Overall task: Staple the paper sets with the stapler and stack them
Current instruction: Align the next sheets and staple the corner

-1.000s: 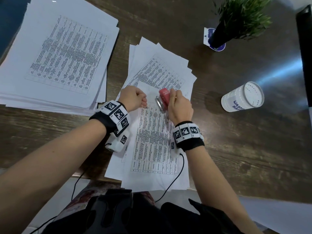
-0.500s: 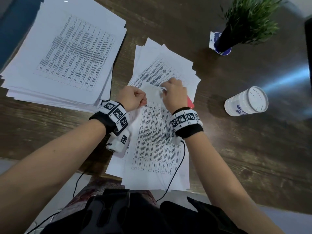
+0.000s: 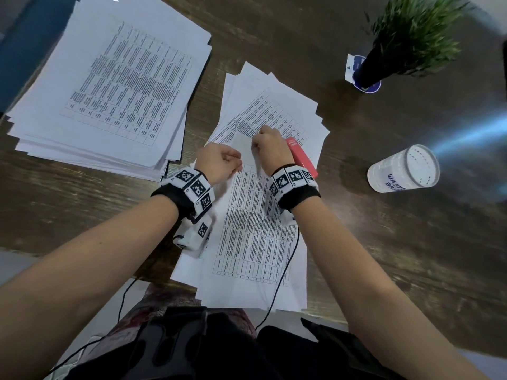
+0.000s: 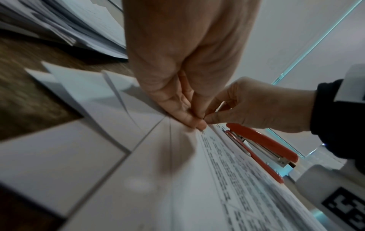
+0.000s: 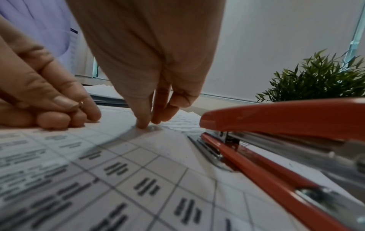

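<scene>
Midway, by the look of it: red metal stapler (image 3: 301,157) lying released on the fanned white printed paper sets (image 3: 263,215). Left hand (image 3: 219,163) pinching the top set's corner, right hand (image 3: 270,149) pressing it with bent fingertips. Stacking onto the big pile of printed sheets (image 3: 109,86) left.

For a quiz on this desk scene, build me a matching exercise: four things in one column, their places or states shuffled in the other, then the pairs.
Things:
1. red metal stapler
2. white plastic cup
3. green potted plant
4. large pile of printed sheets

Places or states:
A. far right corner of the wooden table
B. lying flat on paper beside the right hand, unheld
C. far left of the table
D. on its side, right of the papers

Pairs: 1-B, 2-D, 3-A, 4-C
</scene>
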Demonstrator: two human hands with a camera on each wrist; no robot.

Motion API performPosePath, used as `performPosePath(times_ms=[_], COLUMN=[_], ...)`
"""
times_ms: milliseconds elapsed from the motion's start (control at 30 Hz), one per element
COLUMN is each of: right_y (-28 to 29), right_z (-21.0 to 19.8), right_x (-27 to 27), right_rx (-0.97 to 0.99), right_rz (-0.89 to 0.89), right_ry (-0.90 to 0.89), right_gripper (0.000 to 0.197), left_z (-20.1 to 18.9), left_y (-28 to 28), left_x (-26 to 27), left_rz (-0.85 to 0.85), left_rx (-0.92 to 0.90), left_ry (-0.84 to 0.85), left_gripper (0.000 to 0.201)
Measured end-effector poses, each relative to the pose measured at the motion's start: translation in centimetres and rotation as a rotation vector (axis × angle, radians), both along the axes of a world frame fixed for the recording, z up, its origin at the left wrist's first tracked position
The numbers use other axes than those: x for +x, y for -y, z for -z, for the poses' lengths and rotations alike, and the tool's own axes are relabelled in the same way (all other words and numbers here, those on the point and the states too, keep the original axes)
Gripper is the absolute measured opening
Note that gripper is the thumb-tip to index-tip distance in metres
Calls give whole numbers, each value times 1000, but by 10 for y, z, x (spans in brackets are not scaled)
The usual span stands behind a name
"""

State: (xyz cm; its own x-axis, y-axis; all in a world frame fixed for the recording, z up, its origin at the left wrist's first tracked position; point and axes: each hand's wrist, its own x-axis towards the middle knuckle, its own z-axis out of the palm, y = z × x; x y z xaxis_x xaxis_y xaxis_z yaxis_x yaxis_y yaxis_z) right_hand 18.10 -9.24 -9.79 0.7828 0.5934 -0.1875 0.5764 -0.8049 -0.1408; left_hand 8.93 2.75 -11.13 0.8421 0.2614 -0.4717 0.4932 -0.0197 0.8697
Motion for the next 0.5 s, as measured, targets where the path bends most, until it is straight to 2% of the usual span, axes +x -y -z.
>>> performPosePath(times_ms=[67,167,233,300,400,500], right_y=[-1,-5,-8,-12,-16,-11], right_z=[0,-3,-4,-4,-2,-2], right_x=[-4,-4,-3,-3,-1,2], right_rx=[6,-2,-3,-2,18,206], right_rz=[4,-18,-11,30,160,381], right_ry=[6,10,-1,-19,-94,-187], right_gripper=[16,6,15,14,11,19], left_z=[2,0,0,1,1,1], left_y=[0,1,1,1,2,3], left_x=[0,0,0,0,0,-1], left_rz=[-4,-11,-17,-13,-17,-40], left_rx=[7,-6,-9,5,30,44], left_ry=[-2,-24,-26,-20,-5,1], left_gripper=[17,16,15,15,16,14])
